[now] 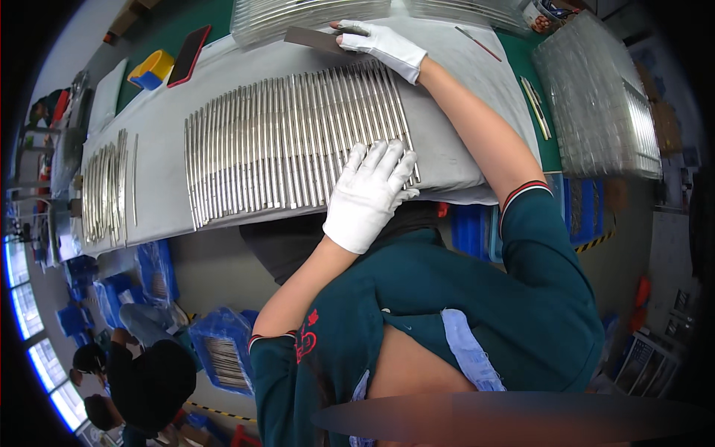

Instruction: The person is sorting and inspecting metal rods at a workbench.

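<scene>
Many slim shiny metal rods [261, 138] lie side by side in a wide row on a grey cloth [160, 160]. My left hand [370, 197], in a white glove, rests flat on the near ends of the rods at the row's right part, fingers stretched out. At the far ends of the row, my right hand [383, 48] wears a white glove that leaves some fingertips bare. It grips a flat grey metal strip [316, 39] by its right end, between thumb and fingers. A smaller bunch of thin rods [106, 186] lies at the left, with one rod [135, 179] apart from it.
A phone with a red edge [189, 56] and a yellow-and-blue tape roll [151, 69] lie far left. Clear plastic trays [305, 15] stand along the back; more trays [596, 97] are stacked right. A thin stick [478, 43] lies far right. Blue bins [223, 350] stand on the floor near another person [153, 380].
</scene>
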Demonstrator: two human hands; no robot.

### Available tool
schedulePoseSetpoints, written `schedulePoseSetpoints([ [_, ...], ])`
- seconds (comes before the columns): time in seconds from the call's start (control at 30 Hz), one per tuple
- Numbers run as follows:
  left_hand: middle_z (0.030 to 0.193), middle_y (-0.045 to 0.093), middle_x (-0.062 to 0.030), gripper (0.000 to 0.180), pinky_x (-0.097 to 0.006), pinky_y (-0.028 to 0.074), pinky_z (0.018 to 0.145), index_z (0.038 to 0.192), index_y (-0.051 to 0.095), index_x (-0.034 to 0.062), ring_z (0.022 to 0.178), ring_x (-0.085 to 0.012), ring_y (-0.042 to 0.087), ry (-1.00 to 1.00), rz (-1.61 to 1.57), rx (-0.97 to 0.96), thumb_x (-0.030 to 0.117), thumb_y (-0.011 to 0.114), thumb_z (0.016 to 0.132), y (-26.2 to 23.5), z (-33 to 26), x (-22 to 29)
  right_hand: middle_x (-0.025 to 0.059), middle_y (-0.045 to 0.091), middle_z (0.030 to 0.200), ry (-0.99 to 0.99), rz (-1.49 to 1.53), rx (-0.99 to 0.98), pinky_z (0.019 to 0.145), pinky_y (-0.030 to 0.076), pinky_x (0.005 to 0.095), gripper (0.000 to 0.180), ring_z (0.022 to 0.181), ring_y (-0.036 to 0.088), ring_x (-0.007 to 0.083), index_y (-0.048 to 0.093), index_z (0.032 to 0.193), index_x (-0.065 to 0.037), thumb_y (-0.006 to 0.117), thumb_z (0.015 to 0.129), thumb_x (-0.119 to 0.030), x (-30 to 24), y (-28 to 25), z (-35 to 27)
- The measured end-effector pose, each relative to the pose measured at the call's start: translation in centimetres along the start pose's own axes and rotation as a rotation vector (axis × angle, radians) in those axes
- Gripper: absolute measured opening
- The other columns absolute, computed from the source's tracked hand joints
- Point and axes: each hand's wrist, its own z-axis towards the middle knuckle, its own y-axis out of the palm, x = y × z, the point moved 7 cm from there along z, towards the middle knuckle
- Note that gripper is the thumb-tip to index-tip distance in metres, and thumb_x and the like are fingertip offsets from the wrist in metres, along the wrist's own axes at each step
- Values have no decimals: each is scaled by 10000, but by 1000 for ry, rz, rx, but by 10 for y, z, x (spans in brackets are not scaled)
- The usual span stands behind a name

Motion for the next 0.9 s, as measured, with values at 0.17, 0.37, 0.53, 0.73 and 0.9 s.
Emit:
schedulePoseSetpoints([
  [0.17, 1300, 536, -130, 539, -460, 310, 1098, 1284, 540, 94, 1237, -293, 488, 11, -22, -22, 383, 649, 842, -1, -4, 0, 51, 577, 1288, 43, 116, -61, 1017, 379, 254, 567, 1130, 532, 157, 489, 1411, -90, 600, 943, -391, 6, 2, -6],
  [0.37, 1287, 549, -159, 646, -493, 325, 1078, 1281, 547, 88, 1219, -347, 503, 29, -74, -4, 522, 649, 814, -28, -11, -14, 99, 601, 1283, -72, -207, 269, 1004, 397, 271, 627, 1111, 578, 168, 518, 1369, -52, 654, 885, -427, -12, -52, -41],
  [0.53, 1259, 573, -202, 722, -524, 312, 1067, 1253, 562, 31, 1208, -380, 506, -238, 295, 91, 582, 643, 793, -73, -63, -106, 114, 609, 1246, -46, -1080, 457, 805, 494, 298, 642, 771, 630, 186, 499, 1400, -187, 668, 827, -422, -9, -120, -104],
  [0.73, 1243, 592, -177, 722, -518, 306, 1069, 1238, 580, 23, 1207, -343, 516, -224, 222, 11, 600, 610, 805, -69, -67, -91, 106, 571, 1327, 199, -1096, 394, 960, 467, 379, 620, 1151, 577, 331, 510, 1363, -167, 634, 827, -451, -1, -121, -136],
  [0.9, 1239, 581, -142, 598, -510, 321, 1053, 1206, 577, 35, 1180, -319, 530, -16, -15, -3, 464, 674, 800, -45, -33, -33, 120, 594, 1295, 31, -634, 383, 968, 447, 322, 670, 1129, 596, 251, 517, 1380, -115, 683, 817, -439, -5, -92, -111],
])
